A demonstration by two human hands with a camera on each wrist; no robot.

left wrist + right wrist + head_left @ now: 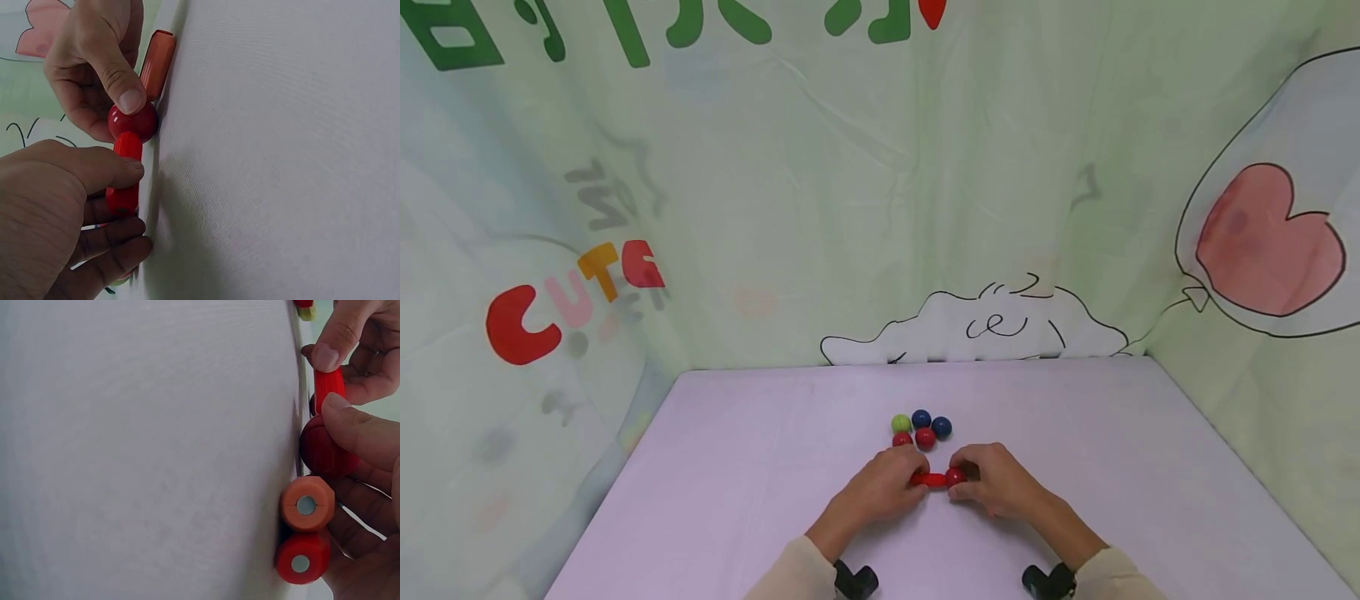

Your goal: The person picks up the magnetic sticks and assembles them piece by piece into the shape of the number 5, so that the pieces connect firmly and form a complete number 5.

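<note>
My left hand pinches a bright red rod between thumb and fingers. My right hand holds a dark red ball at the rod's right end; ball and rod appear to touch in the left wrist view. Beneath the right palm, the right wrist view shows an orange rod beside a second red rod, each with a round silvery disc in its end. The orange rod also shows behind the ball in the left wrist view.
Just beyond the hands cluster a yellow-green ball, two blue balls and two red balls. A pale cloth covers the table. Printed curtains rise at the table's back and sides.
</note>
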